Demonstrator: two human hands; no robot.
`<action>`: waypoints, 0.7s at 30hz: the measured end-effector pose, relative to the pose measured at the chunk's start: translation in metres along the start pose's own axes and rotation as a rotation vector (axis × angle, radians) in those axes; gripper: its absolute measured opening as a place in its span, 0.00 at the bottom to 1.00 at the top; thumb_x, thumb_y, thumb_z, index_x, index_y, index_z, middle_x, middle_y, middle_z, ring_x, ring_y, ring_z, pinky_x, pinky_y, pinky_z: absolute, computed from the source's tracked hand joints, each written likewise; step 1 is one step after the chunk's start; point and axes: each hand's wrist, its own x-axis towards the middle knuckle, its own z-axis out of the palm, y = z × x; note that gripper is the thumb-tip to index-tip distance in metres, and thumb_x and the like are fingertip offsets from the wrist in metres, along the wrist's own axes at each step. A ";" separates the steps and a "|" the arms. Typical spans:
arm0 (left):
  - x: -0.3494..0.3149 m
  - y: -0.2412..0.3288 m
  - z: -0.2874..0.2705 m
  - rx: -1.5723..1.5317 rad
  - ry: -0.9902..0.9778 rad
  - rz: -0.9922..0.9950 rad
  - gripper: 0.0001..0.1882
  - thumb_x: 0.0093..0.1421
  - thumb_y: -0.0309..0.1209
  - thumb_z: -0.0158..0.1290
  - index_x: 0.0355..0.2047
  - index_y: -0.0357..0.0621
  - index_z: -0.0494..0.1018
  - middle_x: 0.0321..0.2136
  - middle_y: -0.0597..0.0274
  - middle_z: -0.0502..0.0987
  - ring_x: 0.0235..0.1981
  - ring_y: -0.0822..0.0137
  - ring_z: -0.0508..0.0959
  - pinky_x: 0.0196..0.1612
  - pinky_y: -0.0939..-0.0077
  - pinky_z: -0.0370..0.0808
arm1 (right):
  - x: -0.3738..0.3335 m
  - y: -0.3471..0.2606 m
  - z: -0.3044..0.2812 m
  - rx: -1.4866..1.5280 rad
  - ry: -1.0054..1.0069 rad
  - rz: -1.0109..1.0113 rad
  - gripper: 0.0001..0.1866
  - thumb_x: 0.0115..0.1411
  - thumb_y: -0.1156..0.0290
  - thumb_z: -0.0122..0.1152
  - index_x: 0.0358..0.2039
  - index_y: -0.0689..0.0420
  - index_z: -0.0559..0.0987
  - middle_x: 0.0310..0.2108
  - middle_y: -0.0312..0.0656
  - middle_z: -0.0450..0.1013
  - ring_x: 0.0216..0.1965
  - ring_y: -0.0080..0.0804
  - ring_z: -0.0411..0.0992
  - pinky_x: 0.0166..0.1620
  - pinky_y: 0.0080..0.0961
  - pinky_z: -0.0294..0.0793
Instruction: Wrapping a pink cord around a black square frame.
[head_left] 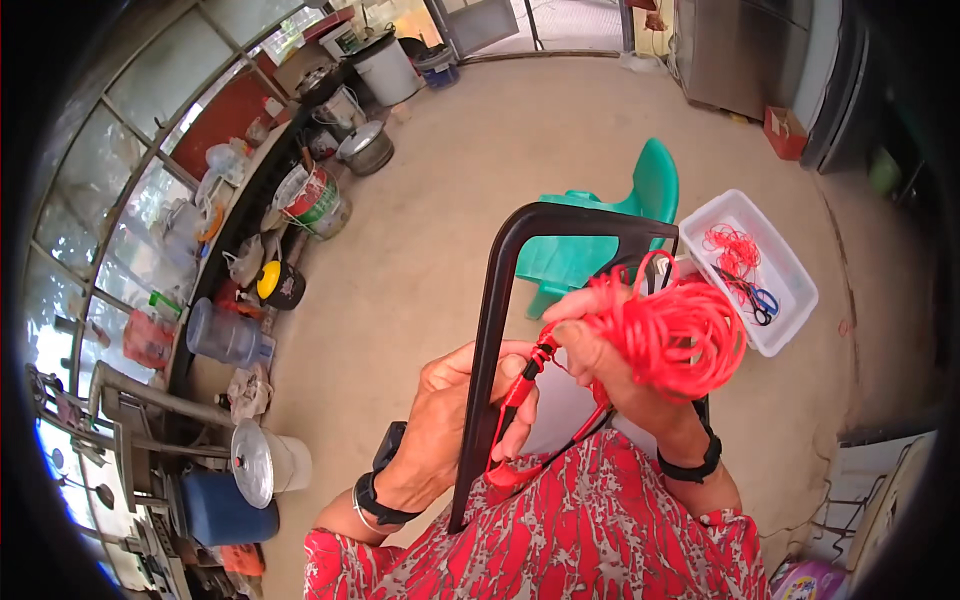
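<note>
A thick looped bundle of glossy red cord [690, 340] is in my right hand [605, 365], whose fingers are closed around its left end. My left hand [440, 405] pinches a thin black strip wound with red cord [519, 390], which slants up toward the right fingertips. A dark bent frame [490, 320] rises in front of my body and passes across my left hand, hiding part of it. Slack red and black lengths hang below both hands over my red patterned clothing. What the frame belongs to cannot be made out.
Beyond the frame stands a green plastic chair [655, 185]. To its right, a white plastic tub [797, 300] holds loose red cord [735, 252] and blue-handled scissors [767, 301]. Along the left are a water jug [222, 332], a lidded bucket [292, 463], pots and pails.
</note>
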 end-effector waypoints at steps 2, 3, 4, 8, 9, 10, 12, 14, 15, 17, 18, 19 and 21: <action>0.000 0.000 -0.001 0.004 0.020 -0.008 0.13 0.64 0.27 0.45 0.46 0.32 0.69 0.20 0.52 0.74 0.11 0.68 0.71 0.12 0.80 0.65 | 0.002 0.002 0.000 0.080 0.041 0.022 0.08 0.63 0.67 0.56 0.39 0.57 0.75 0.23 0.30 0.67 0.25 0.14 0.66 0.28 0.14 0.66; 0.000 -0.001 -0.001 -0.011 0.026 -0.017 0.13 0.64 0.28 0.45 0.45 0.31 0.69 0.20 0.52 0.74 0.11 0.68 0.71 0.12 0.80 0.64 | 0.002 0.002 0.000 0.162 0.087 0.043 0.10 0.62 0.65 0.57 0.39 0.57 0.75 0.23 0.29 0.68 0.24 0.13 0.65 0.26 0.13 0.66; -0.001 -0.001 -0.002 -0.025 0.032 -0.026 0.14 0.64 0.29 0.45 0.45 0.30 0.69 0.19 0.52 0.74 0.11 0.68 0.70 0.12 0.79 0.64 | 0.001 0.001 0.002 0.145 0.098 0.008 0.10 0.62 0.65 0.57 0.40 0.57 0.76 0.23 0.29 0.68 0.23 0.13 0.65 0.25 0.14 0.67; 0.001 -0.001 -0.005 -0.055 0.012 -0.029 0.15 0.65 0.32 0.46 0.44 0.29 0.70 0.19 0.52 0.73 0.10 0.68 0.70 0.12 0.79 0.64 | -0.001 0.007 0.003 0.155 0.119 -0.024 0.10 0.62 0.65 0.57 0.39 0.57 0.77 0.21 0.29 0.68 0.22 0.13 0.64 0.25 0.14 0.66; 0.001 -0.001 -0.006 -0.051 0.013 -0.032 0.16 0.65 0.33 0.46 0.44 0.30 0.70 0.19 0.52 0.73 0.10 0.68 0.70 0.12 0.79 0.64 | -0.001 0.007 0.001 0.164 0.186 -0.023 0.09 0.62 0.65 0.57 0.38 0.57 0.77 0.21 0.29 0.67 0.21 0.13 0.63 0.24 0.14 0.65; 0.001 -0.001 -0.007 -0.046 0.014 -0.035 0.16 0.65 0.35 0.47 0.44 0.31 0.70 0.19 0.52 0.74 0.10 0.68 0.70 0.12 0.79 0.64 | -0.001 0.008 0.000 0.173 0.253 -0.022 0.09 0.62 0.66 0.58 0.37 0.57 0.77 0.20 0.29 0.67 0.21 0.13 0.63 0.24 0.14 0.65; 0.001 -0.001 -0.009 -0.049 0.019 -0.023 0.16 0.64 0.34 0.48 0.44 0.32 0.70 0.19 0.53 0.73 0.10 0.68 0.69 0.11 0.79 0.64 | -0.003 0.016 -0.003 0.159 0.222 -0.056 0.08 0.62 0.66 0.58 0.37 0.56 0.77 0.20 0.29 0.67 0.21 0.13 0.63 0.24 0.14 0.64; 0.000 0.000 -0.010 -0.052 0.026 -0.010 0.15 0.63 0.34 0.49 0.44 0.34 0.71 0.19 0.53 0.73 0.09 0.68 0.69 0.11 0.79 0.64 | -0.007 0.015 0.000 0.151 0.106 -0.047 0.06 0.61 0.68 0.58 0.36 0.56 0.77 0.21 0.29 0.66 0.23 0.13 0.63 0.25 0.14 0.63; 0.001 0.001 -0.008 -0.041 0.036 -0.036 0.15 0.62 0.33 0.51 0.44 0.35 0.71 0.18 0.54 0.73 0.09 0.68 0.69 0.11 0.78 0.64 | -0.009 0.015 0.003 0.149 0.113 -0.049 0.06 0.61 0.68 0.58 0.36 0.56 0.77 0.21 0.29 0.66 0.23 0.13 0.63 0.25 0.14 0.63; 0.003 0.003 -0.005 -0.029 0.041 -0.065 0.14 0.62 0.32 0.52 0.44 0.36 0.71 0.18 0.55 0.73 0.09 0.68 0.69 0.10 0.78 0.64 | -0.009 0.020 0.012 -0.025 0.083 -0.072 0.06 0.61 0.69 0.59 0.35 0.56 0.77 0.22 0.29 0.66 0.24 0.12 0.64 0.26 0.14 0.63; 0.004 0.004 -0.006 -0.035 0.064 -0.070 0.13 0.61 0.32 0.53 0.43 0.35 0.72 0.18 0.56 0.73 0.09 0.68 0.70 0.10 0.78 0.64 | -0.006 0.026 0.015 0.067 0.075 -0.029 0.06 0.60 0.69 0.61 0.33 0.56 0.77 0.21 0.29 0.67 0.23 0.13 0.64 0.25 0.14 0.64; 0.004 0.004 -0.007 -0.041 0.089 -0.075 0.13 0.61 0.31 0.53 0.42 0.35 0.72 0.17 0.56 0.73 0.09 0.68 0.70 0.10 0.77 0.64 | -0.007 0.027 0.017 0.066 0.070 -0.029 0.06 0.60 0.69 0.61 0.33 0.56 0.77 0.21 0.29 0.67 0.23 0.13 0.64 0.25 0.14 0.64; 0.003 0.003 -0.009 -0.041 0.090 -0.059 0.12 0.61 0.31 0.53 0.41 0.36 0.72 0.17 0.56 0.73 0.09 0.68 0.70 0.10 0.78 0.65 | -0.009 0.029 0.021 0.206 0.116 0.117 0.07 0.59 0.68 0.61 0.34 0.56 0.77 0.19 0.30 0.67 0.20 0.14 0.65 0.23 0.15 0.65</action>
